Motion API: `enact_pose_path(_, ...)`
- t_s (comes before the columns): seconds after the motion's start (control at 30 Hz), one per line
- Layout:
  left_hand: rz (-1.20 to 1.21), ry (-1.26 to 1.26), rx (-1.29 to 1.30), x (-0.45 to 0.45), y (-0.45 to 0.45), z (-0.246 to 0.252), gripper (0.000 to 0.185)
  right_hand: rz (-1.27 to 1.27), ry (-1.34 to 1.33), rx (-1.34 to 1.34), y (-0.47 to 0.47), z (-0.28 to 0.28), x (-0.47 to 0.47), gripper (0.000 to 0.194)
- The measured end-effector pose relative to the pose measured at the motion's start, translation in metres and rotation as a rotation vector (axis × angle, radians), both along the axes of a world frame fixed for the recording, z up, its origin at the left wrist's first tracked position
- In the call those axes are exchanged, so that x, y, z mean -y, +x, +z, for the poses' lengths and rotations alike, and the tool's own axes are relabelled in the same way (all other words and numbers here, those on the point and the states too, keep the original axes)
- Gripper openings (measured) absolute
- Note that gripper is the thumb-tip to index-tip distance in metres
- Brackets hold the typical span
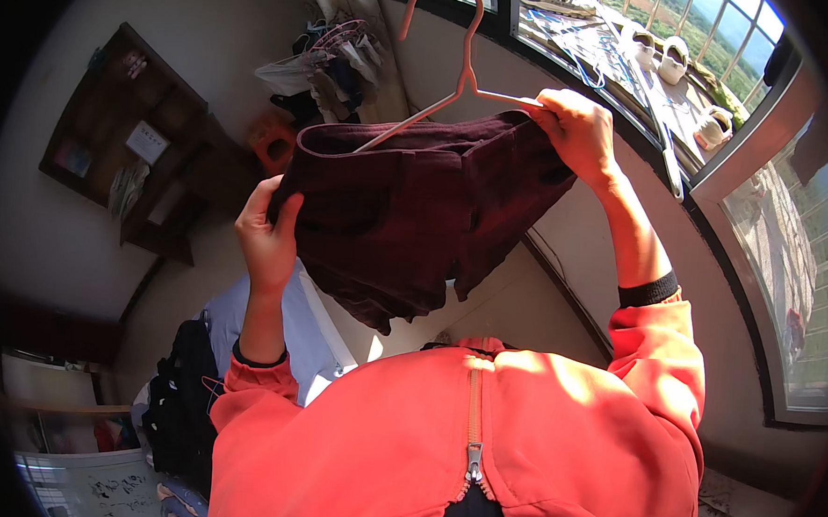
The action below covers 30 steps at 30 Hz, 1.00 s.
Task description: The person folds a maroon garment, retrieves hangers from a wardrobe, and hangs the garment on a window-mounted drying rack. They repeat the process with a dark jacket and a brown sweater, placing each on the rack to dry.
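A dark maroon garment with a waistband (pixel 416 209), probably shorts or a skirt, is stretched between my hands in front of my chest. My left hand (pixel 269 230) pinches the left end of the waistband between thumb and fingers. At the other end, my right hand (pixel 579 130) grips the waistband together with the right arm of a pink clothes hanger (pixel 470 72). The hanger's left arm slants down into the waist opening, where its tip is hidden. Its hook stands above the garment, open towards the left.
Behind the hanger, clothes on hangers (pixel 340 61) hang in the corner. A dark wooden shelf (pixel 123 120) is on the left wall. At the right, an open window frame (pixel 749 160) borders a barred ledge with shoes (pixel 674 60) and hangers. A black garment (pixel 180 401) lies at lower left.
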<state>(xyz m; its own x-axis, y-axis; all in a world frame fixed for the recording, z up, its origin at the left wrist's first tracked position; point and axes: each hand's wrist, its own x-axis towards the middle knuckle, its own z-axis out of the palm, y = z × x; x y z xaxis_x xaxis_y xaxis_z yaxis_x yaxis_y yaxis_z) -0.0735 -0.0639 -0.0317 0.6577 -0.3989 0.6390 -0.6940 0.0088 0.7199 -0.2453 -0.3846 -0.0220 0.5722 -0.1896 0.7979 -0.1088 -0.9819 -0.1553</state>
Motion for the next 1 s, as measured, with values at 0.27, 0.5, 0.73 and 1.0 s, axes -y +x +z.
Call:
enact_pose_path(0.27,0.287,0.121,0.073,-0.052,0.032,-0.036,0.032,0.169,-0.007,0.121,0.049,0.004,-0.039,0.017)
enact_pose_path(0.5,-0.124,0.081,-0.184,-0.041,0.071,-0.066,0.043,-0.008,0.063,0.027,0.080,0.016,-0.028,0.015)
enact_pose_path(0.73,0.087,0.246,0.110,-0.021,0.087,-0.026,0.078,-0.019,0.099,0.020,0.096,0.028,0.000,0.018)
enact_pose_path(1.0,-0.401,0.574,-0.389,0.065,0.084,0.071,0.040,0.299,0.057,0.104,0.152,0.024,-0.008,0.022)
